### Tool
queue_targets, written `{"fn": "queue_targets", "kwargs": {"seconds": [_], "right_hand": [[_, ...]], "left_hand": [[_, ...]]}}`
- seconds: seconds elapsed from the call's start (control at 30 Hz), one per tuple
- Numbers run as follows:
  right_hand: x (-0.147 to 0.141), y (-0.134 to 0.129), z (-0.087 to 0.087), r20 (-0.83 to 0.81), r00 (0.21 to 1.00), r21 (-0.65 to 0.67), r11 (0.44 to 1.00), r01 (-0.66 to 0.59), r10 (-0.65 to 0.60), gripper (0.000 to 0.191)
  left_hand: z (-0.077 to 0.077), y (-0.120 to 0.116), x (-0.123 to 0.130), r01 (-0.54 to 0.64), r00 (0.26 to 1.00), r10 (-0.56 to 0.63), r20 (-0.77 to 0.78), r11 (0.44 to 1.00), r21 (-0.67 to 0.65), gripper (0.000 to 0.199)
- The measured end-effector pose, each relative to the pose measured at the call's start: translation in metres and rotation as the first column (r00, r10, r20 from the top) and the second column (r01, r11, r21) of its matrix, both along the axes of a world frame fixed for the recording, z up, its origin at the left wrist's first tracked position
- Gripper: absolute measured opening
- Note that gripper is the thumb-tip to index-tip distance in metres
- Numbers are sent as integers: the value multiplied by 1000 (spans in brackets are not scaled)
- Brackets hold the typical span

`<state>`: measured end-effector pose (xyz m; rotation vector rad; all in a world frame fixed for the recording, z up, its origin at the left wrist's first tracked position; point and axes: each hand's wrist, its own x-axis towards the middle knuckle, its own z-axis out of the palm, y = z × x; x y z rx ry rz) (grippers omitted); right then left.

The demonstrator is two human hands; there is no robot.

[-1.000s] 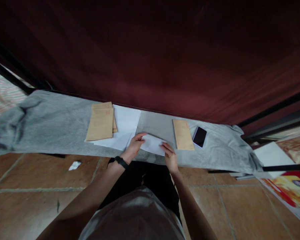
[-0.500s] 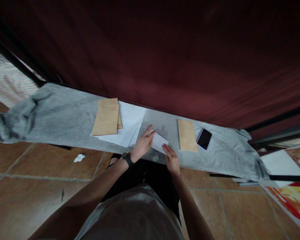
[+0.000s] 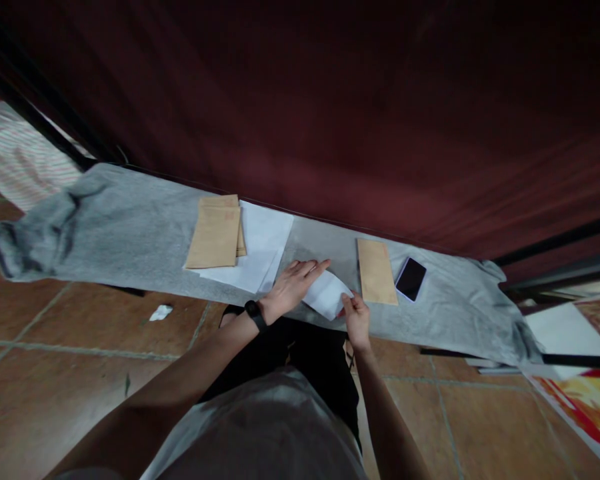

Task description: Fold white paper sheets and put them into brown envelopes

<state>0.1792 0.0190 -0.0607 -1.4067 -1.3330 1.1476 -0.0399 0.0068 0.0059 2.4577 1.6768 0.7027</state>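
Note:
A folded sheet of white paper (image 3: 326, 293) lies in front of me on the grey cloth, its right end lifted and slightly bent. My left hand (image 3: 296, 285) rests over the paper's left part with fingers stretched out, a dark watch on its wrist. At the right end, my right hand (image 3: 355, 315) pinches the paper's edge between thumb and fingers. Just beyond that hand lies a single brown envelope (image 3: 377, 272). To the left, several brown envelopes (image 3: 214, 235) are stacked on flat white sheets (image 3: 263, 233).
A grey cloth (image 3: 130, 227) covers the long narrow surface. The phone (image 3: 411, 279) lies right of the single envelope. A dark red curtain (image 3: 300, 133) hangs along the far edge. Below are floor tiles (image 3: 80, 373) with a crumpled white scrap (image 3: 161, 313).
My right hand has moved right and now grips the paper's end, lifting it. My left hand has slid slightly right and flattened over the paper.

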Motion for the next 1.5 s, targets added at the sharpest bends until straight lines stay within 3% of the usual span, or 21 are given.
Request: {"fn": "queue_targets", "kwargs": {"seconds": [0.13, 0.37, 0.53, 0.77, 0.97, 1.03, 1.2, 1.37, 1.5], "right_hand": [[-4, 11, -7, 47, 999, -33, 999, 27, -26, 38], [-10, 28, -21, 99, 994, -43, 998, 41, -37, 26], [-15, 35, -25, 76, 996, -68, 996, 50, -45, 22], [-20, 28, -16, 263, 964, -1, 1000, 31, -30, 40], [-18, 9, -14, 590, 800, 155, 988, 25, -113, 46], [-22, 3, -16, 611, 781, 247, 969, -32, -130, 43], [-37, -14, -27, 614, 787, 288, 912, -292, 58, 47], [-39, -25, -37, 659, 751, 286, 909, -302, 42, 53], [-36, -28, -39, 735, 677, 331, 889, -316, -32, 56]], "left_hand": [[-13, 9, -2, -59, 998, 59, 17, 998, -17, 69], [-57, 9, 14, 134, 983, -141, -117, 989, -66, 47], [-78, 1, 25, 124, 984, -132, -120, 990, -71, 54], [-85, 3, 16, 161, 983, -167, -70, 983, -92, 50], [-85, 0, 14, 169, 984, -173, -33, 980, -106, 47], [-86, 1, 17, 151, 987, -156, -32, 981, -120, 47], [-89, 3, 22, 119, 989, -132, -74, 980, -158, 51], [-89, 7, 18, 109, 987, -125, -102, 982, -152, 53], [-90, 16, 3, 18, 994, -33, -100, 989, -146, 54]]}}
